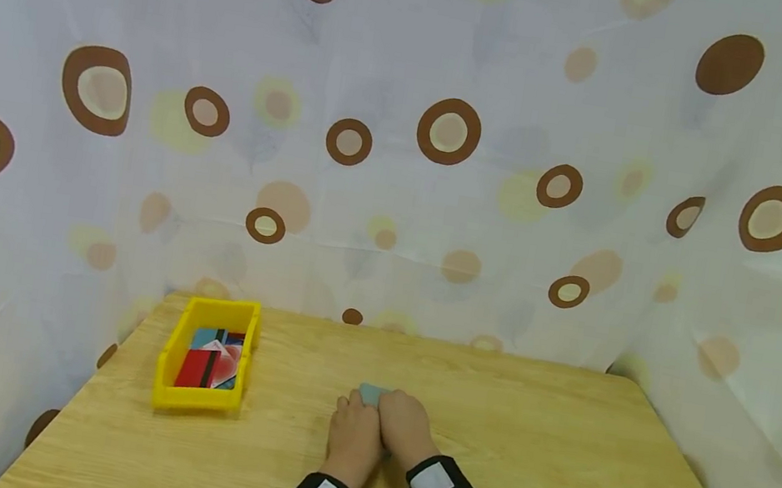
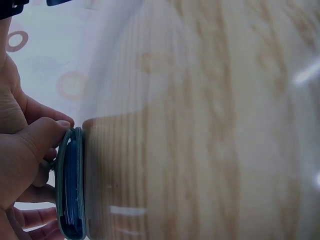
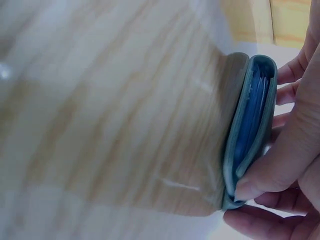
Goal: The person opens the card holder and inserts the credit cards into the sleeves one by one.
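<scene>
A small teal card holder (image 1: pixel 372 394) is held at the middle of the table, mostly hidden by the hands in the head view. Its folded cover encloses blue plastic sleeves, seen edge-on in both wrist views. My left hand (image 1: pixel 354 439) grips its near left side; in the left wrist view a thumb lies at one end of the card holder (image 2: pixel 71 185). My right hand (image 1: pixel 406 428) holds the right side. In the right wrist view, its thumb presses the cover edge of the card holder (image 3: pixel 250 125), with fingers behind. Both hands are close together, side by side.
On the left of the wooden table (image 1: pixel 522 432) stands a yellow bin (image 1: pixel 199 399). Several flat cards (image 1: pixel 198 369) in red, blue and white lie in it. A dotted curtain (image 1: pixel 404 52) hangs behind the table and along both sides.
</scene>
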`<state>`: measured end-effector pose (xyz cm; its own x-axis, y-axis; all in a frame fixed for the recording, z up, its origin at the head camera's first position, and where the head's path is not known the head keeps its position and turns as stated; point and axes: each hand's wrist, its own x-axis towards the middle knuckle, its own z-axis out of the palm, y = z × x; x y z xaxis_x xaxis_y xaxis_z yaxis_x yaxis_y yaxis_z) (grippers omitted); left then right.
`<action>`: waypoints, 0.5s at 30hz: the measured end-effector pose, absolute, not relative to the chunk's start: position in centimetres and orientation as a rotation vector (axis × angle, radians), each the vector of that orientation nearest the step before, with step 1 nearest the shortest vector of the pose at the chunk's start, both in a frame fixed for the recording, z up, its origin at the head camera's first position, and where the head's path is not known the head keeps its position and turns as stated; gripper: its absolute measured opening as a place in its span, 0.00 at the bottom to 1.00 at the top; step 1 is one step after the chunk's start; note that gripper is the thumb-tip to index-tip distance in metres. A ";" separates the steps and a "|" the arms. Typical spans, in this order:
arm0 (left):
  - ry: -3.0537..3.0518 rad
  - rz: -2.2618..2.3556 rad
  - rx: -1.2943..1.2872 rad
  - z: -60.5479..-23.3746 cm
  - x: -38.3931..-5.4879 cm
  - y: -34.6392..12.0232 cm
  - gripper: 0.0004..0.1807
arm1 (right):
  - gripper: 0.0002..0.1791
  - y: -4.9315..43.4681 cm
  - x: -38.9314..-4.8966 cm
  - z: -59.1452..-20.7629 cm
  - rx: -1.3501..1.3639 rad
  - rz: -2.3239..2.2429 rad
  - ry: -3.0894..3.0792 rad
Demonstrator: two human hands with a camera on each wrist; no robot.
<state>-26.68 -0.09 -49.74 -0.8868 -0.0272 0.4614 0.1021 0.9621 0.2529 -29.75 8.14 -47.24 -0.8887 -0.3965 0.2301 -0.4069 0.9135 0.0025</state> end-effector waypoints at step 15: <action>-2.822 -0.567 0.035 -49.1 -27.1 0.0 0.28 | 0.20 14.0 -29.4 -47.8 0.221 0.782 -2.894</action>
